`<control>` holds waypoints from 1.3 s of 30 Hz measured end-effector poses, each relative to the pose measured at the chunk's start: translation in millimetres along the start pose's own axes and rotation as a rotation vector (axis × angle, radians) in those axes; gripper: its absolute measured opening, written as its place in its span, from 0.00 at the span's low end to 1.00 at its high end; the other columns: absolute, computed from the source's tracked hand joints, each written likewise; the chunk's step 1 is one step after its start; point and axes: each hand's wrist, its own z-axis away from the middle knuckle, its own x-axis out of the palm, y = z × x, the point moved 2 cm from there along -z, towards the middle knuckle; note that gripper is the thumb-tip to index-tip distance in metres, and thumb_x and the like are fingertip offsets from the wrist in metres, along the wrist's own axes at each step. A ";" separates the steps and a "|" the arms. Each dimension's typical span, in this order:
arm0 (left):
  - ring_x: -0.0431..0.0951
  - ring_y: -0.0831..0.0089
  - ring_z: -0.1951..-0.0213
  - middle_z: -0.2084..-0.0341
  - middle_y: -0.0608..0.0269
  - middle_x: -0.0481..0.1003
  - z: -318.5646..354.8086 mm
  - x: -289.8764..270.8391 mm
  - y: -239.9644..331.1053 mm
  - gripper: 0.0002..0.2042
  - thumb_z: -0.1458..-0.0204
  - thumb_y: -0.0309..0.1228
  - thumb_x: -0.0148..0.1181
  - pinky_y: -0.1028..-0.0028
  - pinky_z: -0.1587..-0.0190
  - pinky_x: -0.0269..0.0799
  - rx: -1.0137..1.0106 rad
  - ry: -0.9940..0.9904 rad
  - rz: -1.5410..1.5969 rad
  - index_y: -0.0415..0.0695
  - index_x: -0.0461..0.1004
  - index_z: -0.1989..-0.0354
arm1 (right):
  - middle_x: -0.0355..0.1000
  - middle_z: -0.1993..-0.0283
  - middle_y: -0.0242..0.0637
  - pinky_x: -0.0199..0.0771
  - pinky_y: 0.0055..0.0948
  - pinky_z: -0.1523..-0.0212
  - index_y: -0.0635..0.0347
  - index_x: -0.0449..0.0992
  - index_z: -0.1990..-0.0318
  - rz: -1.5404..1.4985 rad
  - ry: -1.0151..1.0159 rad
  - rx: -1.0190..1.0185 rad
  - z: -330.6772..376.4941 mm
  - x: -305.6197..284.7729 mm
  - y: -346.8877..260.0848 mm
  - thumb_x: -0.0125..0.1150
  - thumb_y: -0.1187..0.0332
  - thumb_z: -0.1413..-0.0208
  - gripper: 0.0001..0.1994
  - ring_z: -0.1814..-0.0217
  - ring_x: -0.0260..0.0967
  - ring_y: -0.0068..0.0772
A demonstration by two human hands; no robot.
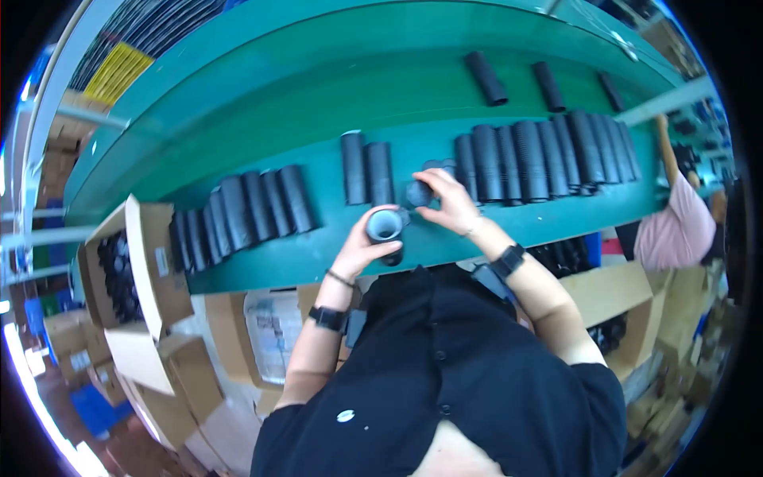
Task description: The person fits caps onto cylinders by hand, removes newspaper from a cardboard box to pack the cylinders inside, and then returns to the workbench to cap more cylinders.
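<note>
My left hand (355,253) is closed around a black tube (386,226), its open round end facing up. Beside it, the fingers of my right hand (451,203) pinch a dark round cap (418,193), just right of the tube's mouth and apart from it. More small dark round pieces (439,165) lie on the green bench (318,262), partly hidden behind my right hand. Beyond my left hand lie two black tubes, a left one (354,168) and a right one (380,173).
Rows of black tubes lie to the left (237,211) and right (534,161); a few loose tubes (486,78) lie farther back. An open carton (149,266) of black parts stands at left, another carton (648,318) at lower right. A person in a pink top (677,226) is at right.
</note>
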 end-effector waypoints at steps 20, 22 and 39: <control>0.69 0.75 0.50 0.54 0.65 0.70 0.1 -4.7 -4.8 0.30 0.59 0.25 0.71 0.73 0.45 0.65 0.087 -0.040 -0.190 0.42 0.66 0.46 | 0.70 0.52 0.45 0.81 0.29 0.59 0.63 0.61 0.39 -1.587 -0.487 0.707 17.1 19.7 6.3 0.42 0.53 0.34 0.25 0.62 0.76 0.36; 0.71 0.78 0.53 0.57 0.67 0.71 1.1 -5.6 -7.5 0.29 0.57 0.21 0.69 0.75 0.49 0.69 -0.041 0.072 0.082 0.43 0.63 0.45 | 0.69 0.50 0.49 0.80 0.30 0.55 0.61 0.58 0.37 -1.651 -0.380 0.668 21.5 18.2 14.8 0.41 0.54 0.33 0.25 0.57 0.75 0.40; 0.69 0.73 0.49 0.54 0.62 0.69 2.0 -1.8 -24.5 0.33 0.60 0.28 0.73 0.72 0.46 0.65 0.084 0.094 -0.463 0.43 0.61 0.44 | 0.66 0.45 0.47 0.71 0.34 0.43 0.59 0.60 0.37 -1.026 -0.252 0.444 18.0 0.6 -8.0 0.60 0.66 0.44 0.28 0.45 0.68 0.39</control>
